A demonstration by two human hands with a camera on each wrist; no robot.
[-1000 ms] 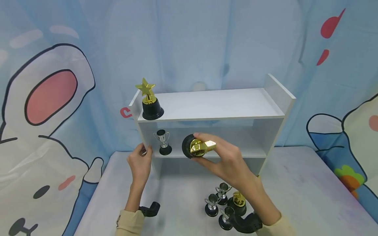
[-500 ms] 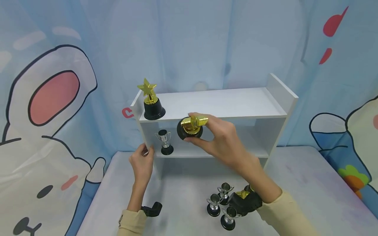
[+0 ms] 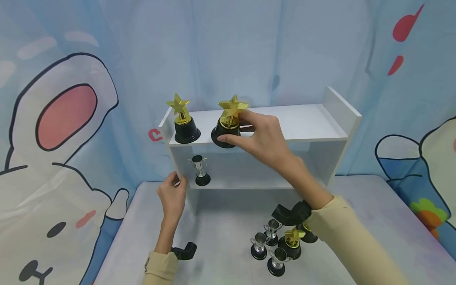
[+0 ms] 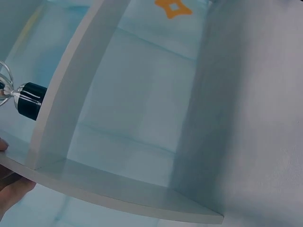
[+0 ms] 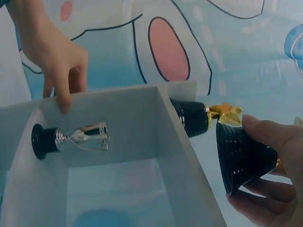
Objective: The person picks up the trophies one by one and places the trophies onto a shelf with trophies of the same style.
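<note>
A gold star trophy (image 3: pixel 224 127) with a black base is in my right hand (image 3: pixel 268 138), thumb and fingers around the base. It stands upright over the front edge of the white shelf's top board (image 3: pixel 285 120); in the right wrist view a gap separates its base (image 5: pixel 244 156) from the board. My left hand (image 3: pixel 172 196) pinches the shelf's left side panel, a finger inside and the rest outside. Another star trophy (image 3: pixel 185 128) stands at the top board's left end. Below it, a silver cup trophy (image 3: pixel 200 170) stands on the middle board.
On the table in front of the shelf stand several trophies: silver cups (image 3: pixel 277 264) and a gold star trophy (image 3: pixel 291 244). A further black-based trophy (image 3: pixel 309 233) is partly hidden by the right wrist's black mount (image 3: pixel 292 213). A cartoon-printed curtain (image 3: pixel 228 51) hangs behind.
My right hand has raised the star trophy from in front of the middle board to the top board's height and tipped it upright. The left hand keeps its hold on the side panel.
</note>
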